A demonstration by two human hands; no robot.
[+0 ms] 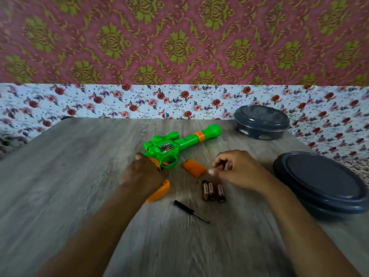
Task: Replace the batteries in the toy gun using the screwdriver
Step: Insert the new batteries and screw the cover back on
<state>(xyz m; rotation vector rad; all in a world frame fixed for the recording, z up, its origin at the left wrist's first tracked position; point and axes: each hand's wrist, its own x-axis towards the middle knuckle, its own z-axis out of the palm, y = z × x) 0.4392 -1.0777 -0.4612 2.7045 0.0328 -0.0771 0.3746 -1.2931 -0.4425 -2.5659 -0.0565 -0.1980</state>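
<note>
Midway across the grey wood-grain counter (60, 176), a green toy gun (179, 143) lies on its side, barrel aimed toward the far right corner. The left hand (142, 174) wraps its curled fingers (139, 156) round the orange grip (158, 191), covering most of it. Just right of the trigger guard lies a loose orange cover (193, 168). The right hand (237, 169) hovers beside that cover with its fingers drawn together toward the thumb; whether they pinch anything is lost in blur. Directly below it, three batteries (212, 191) lie side by side on the counter, two touching and the third slightly apart. Nearer the front edge rests a small black-handled screwdriver (190, 211), tip pointing right, untouched by either hand. Along the right edge sits a dark blue oval lid (321, 184), partly crossed by the right forearm, and a matching lidded container (261, 121) stands at the far right corner. Floral cloth (119, 102) and a patterned pink wall (179, 37) rise behind.
</note>
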